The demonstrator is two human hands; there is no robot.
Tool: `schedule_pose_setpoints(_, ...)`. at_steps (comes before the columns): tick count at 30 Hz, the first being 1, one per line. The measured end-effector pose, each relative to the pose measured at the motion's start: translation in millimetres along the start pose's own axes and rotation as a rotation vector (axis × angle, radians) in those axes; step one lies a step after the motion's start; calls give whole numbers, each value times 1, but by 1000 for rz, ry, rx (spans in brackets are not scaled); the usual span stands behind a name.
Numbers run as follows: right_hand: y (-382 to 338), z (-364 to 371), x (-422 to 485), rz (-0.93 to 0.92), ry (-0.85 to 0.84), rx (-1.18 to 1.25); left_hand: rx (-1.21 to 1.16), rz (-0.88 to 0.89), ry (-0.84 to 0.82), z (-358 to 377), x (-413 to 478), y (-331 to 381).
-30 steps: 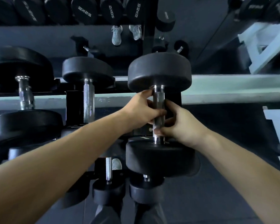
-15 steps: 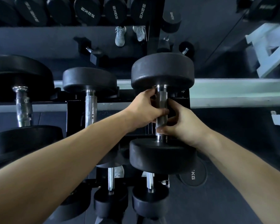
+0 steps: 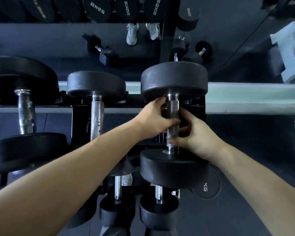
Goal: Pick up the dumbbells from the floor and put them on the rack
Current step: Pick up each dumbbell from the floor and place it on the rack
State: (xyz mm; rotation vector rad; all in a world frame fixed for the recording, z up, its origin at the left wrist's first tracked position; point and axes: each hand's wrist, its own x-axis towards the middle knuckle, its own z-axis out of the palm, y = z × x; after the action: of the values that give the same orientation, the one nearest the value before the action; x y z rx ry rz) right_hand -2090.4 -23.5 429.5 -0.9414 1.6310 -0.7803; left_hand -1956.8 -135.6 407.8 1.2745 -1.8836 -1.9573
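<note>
Both hands, left hand point(image 3: 154, 119) and right hand point(image 3: 197, 137), grip closed round the dumbbell point(image 3: 174, 126)'s knurled steel handle between round rubber heads.

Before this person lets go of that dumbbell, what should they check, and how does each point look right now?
1. Both hands on the handle: ok. The left hand and right hand each wrap the dumbbell bar.
2. Grip clear of the heads: ok, fingers sit on the bar only.
3. Dumbbell in line with its neighbour on the rack: ok.
4. Dumbbell's weight fully resting on the rack: cannot tell; the contact is hidden.
5. Fingers clear of pinch points beneath the bar: cannot tell.
6. Space to the neighbour: ok, a gap shows.
</note>
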Motion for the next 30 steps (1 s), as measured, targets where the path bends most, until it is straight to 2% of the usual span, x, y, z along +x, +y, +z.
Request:
schedule_pose_setpoints(7,-5,-1,-3,23,-1,-37,57,-30,27,-2,-11,12)
schedule_pose_setpoints(15,-14,-12,-23,36,214,-174,197,19,82,-14,-51,28)
schedule_pose_setpoints(20,-37,2,-50,-98,306,-199,233,49,171,-33,-85,33)
schedule_pose_setpoints(30,-93,97,-59,-215,80,-158,158,131,362,-112,-148,24)
